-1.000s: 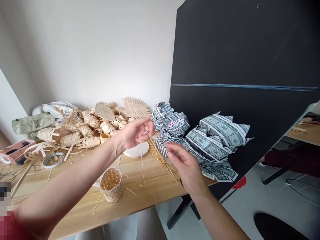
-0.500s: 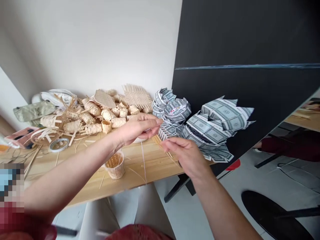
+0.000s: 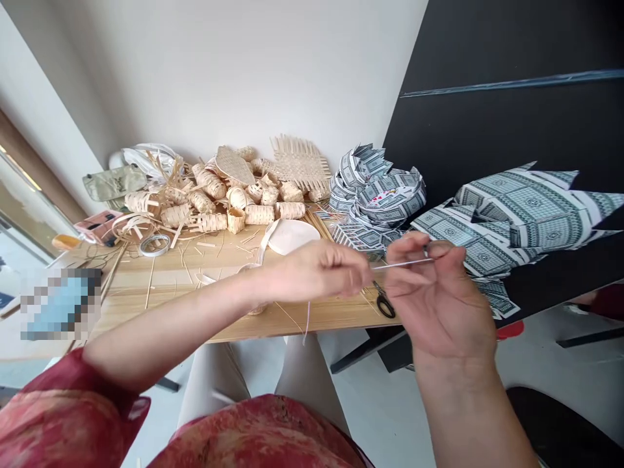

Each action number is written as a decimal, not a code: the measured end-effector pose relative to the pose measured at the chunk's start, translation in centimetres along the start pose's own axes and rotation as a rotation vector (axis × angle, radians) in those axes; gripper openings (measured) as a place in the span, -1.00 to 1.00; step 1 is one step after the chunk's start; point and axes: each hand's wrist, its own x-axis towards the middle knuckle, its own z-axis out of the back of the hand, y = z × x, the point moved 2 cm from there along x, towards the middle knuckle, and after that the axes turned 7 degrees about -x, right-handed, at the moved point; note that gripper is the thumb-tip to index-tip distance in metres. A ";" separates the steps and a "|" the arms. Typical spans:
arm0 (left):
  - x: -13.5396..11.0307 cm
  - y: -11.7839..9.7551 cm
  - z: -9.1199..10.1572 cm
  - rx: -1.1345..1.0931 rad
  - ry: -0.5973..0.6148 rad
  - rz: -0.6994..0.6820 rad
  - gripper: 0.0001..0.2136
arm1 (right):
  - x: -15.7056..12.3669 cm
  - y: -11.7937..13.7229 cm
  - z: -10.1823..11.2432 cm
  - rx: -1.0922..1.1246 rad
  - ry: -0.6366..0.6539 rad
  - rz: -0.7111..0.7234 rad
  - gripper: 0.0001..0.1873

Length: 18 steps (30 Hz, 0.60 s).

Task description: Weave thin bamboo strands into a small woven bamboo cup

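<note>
My left hand (image 3: 316,270) is closed in a pinch on a thin pale strip (image 3: 400,263) that runs across to my right hand (image 3: 436,299). The right hand's thumb and fingers also pinch this strip near its other end. A loose end of the strip (image 3: 307,318) hangs down below my left hand. Both hands hover above the front edge of the wooden table (image 3: 166,286). Black scissors (image 3: 383,302) lie on the table between my hands. A small woven basket sits mostly hidden behind my left wrist.
Several small woven baskets (image 3: 229,198) and a woven mat (image 3: 299,162) are piled at the table's back. A white round dish (image 3: 290,237), a tape roll (image 3: 153,245) and folded patterned paper shapes (image 3: 380,195) lie nearby. A black board (image 3: 511,117) stands on the right.
Both hands came closer to me, off the middle of the table. The right hand turned palm-up and took hold of the strip, which is stretched between the hands. The view swung right.
</note>
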 end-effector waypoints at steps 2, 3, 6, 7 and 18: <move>-2.3 -0.2 0.6 0.295 0.039 -0.079 -0.88 | 0.6 1.2 2.1 0.016 -0.125 0.005 -0.67; -3.8 0.0 1.2 0.437 -0.048 -0.101 -0.77 | 0.9 2.0 3.5 -0.002 -0.195 0.038 -0.67; -9.1 2.2 3.5 0.681 -0.531 -0.053 -0.81 | 1.6 4.1 7.5 -0.230 -0.368 0.158 -0.76; -10.7 3.4 3.9 0.733 -0.628 -0.008 -0.84 | 1.7 4.3 8.5 -0.328 -0.388 0.168 -0.78; -13.9 11.5 2.9 0.782 -0.435 0.106 -0.88 | 1.3 -12.3 1.8 -0.708 0.325 -0.502 -0.84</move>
